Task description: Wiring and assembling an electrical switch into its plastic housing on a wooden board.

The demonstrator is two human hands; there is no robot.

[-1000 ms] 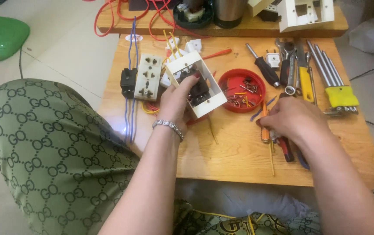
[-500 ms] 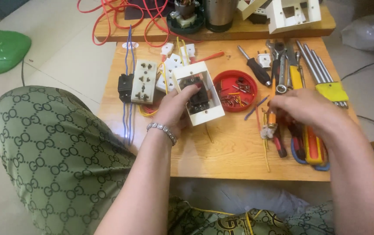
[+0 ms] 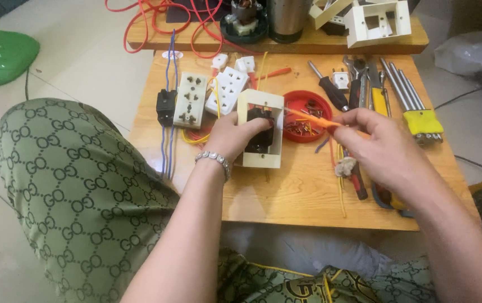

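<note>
My left hand (image 3: 234,134) grips a cream rectangular electrical box (image 3: 260,129) with a black insert, standing it on a small wooden table (image 3: 286,191). My right hand (image 3: 377,145) holds an orange-handled screwdriver (image 3: 314,118), its tip pointing left toward the box. A red round dish (image 3: 307,115) of small screws sits just behind the screwdriver.
White socket strips (image 3: 190,100) with a black plug and blue, yellow and red wires lie left of the box. Screwdrivers, pliers and hex keys with a yellow holder (image 3: 420,120) crowd the right side. A wooden shelf behind carries white boxes (image 3: 377,21) and a metal can. My green patterned knee (image 3: 78,191) is on the left.
My right hand rose from the tools at the right with the orange screwdriver and brought it toward the box. My left hand turned the box more upright.
</note>
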